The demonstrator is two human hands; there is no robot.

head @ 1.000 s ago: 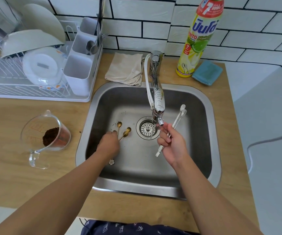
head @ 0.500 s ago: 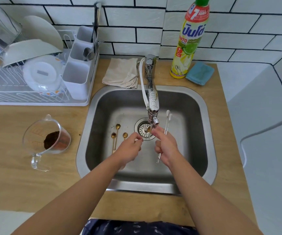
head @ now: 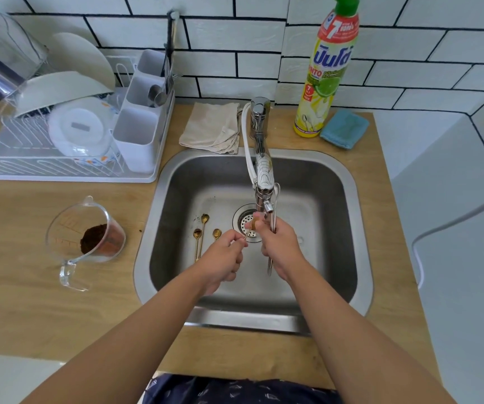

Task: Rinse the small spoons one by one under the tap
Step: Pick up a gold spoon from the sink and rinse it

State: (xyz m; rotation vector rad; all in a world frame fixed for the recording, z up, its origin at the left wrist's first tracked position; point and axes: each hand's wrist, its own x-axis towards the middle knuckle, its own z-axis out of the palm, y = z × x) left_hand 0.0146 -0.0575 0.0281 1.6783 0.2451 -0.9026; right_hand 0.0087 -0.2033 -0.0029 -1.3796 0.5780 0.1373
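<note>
Rinsing 1 gold spoon (head: 253, 224) beneath the tap (head: 264, 182): the left hand (head: 224, 255) pinches its handle while the right hand (head: 278, 243) rubs the bowl, also gripping 2 white spoons (head: 272, 225) kept apart, probably already rinsed. 3 more gold spoons (head: 202, 228) wait on the sink (head: 334, 228) floor.

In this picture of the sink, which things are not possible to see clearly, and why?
- Water stream, head view: too faint to tell whether the tap runs.
- Gold spoon in the left hand: its bowl is partly covered by the right hand.
- White spoons in the right hand: their middle is hidden by the fingers, their bowls partly by the tap.
- Third gold spoon on the sink floor: its handle is hidden by the left hand.
</note>
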